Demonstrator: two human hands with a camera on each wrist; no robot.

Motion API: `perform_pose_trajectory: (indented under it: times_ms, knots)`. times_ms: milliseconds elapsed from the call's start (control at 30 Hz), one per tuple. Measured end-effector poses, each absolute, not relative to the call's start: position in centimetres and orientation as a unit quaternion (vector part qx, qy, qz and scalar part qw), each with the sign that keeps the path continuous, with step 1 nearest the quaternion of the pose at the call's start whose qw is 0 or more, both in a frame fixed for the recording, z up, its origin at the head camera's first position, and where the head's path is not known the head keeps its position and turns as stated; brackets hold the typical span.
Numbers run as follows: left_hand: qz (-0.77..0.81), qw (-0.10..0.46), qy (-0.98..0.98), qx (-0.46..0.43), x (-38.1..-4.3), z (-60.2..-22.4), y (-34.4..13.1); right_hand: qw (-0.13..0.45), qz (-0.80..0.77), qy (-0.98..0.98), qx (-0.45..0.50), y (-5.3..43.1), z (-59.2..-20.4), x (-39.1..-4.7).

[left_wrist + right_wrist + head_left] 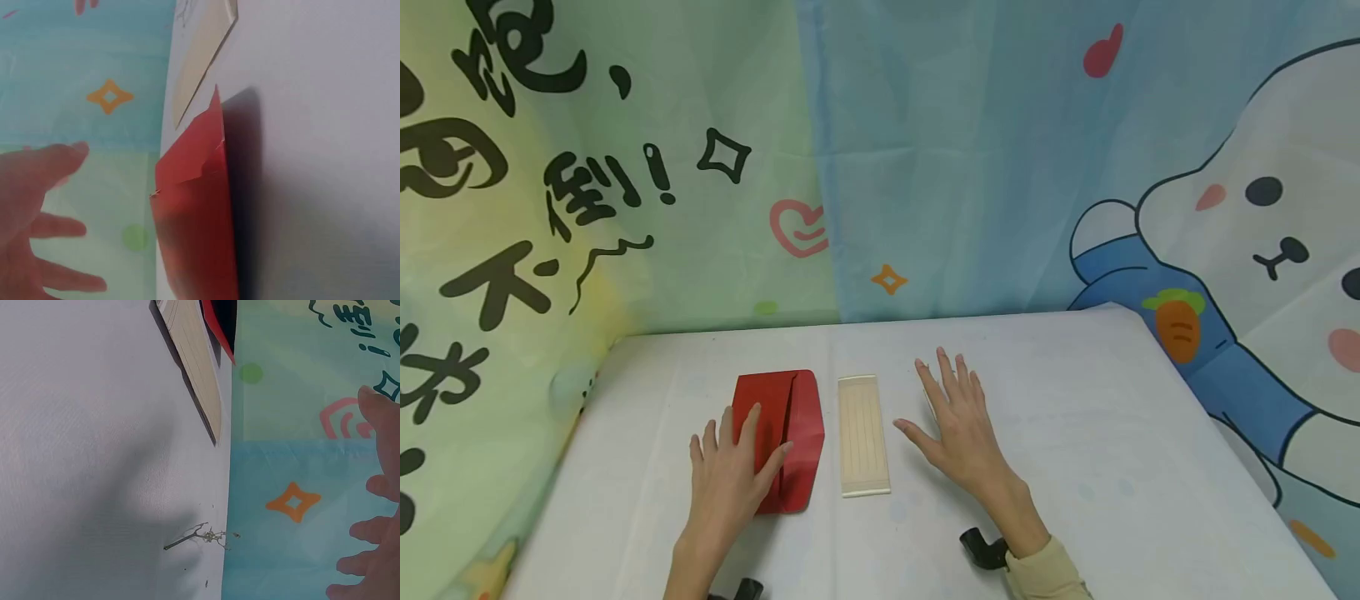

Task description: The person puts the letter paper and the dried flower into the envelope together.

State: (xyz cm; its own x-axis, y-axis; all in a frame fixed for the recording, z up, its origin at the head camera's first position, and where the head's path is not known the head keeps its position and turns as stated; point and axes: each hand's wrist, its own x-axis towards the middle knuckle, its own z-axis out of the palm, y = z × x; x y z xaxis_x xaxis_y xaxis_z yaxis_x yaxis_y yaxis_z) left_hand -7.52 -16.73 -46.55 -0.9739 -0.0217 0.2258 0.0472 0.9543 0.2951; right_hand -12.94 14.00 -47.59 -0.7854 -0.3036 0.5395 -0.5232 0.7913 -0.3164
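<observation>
A red envelope [766, 433] with its flap [805, 433] turned to the right lies on the white table. My left hand [724, 479] is above it, fingers and thumb spread; the left wrist view shows this hand [31, 219] apart from the envelope [197, 231]. To the right of the envelope lies a narrow cream folded sheet [861, 433] with lengthwise lines. My right hand [961, 433] hovers further right, fingers extended, holding nothing. Under it, in the right wrist view, a small dry twig [194, 535] with thin branches rests on the table; the hand hides most of it from the head view.
The white-covered table [1075, 417] ends at a printed cloth backdrop [940, 167] behind and at the left. Tiny dark crumbs [206, 583] lie near the twig. Black curved wrist mounts [983, 550] sit at both wrists.
</observation>
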Motion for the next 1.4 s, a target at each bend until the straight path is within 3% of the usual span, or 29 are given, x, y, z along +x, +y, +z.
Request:
perform_pose_trajectory:
  times_ms: [567,1400]
  knots:
    - [-0.159,0.014,-0.985,0.066,-6.6,-48.9,-15.7,0.250,0.242,-0.911,0.224,14.0,-47.6,-12.8]
    - [-0.142,0.007,-0.988,0.064,-6.6,-49.3,-15.6,0.225,0.266,-0.896,0.275,12.4,-48.0,-12.5]
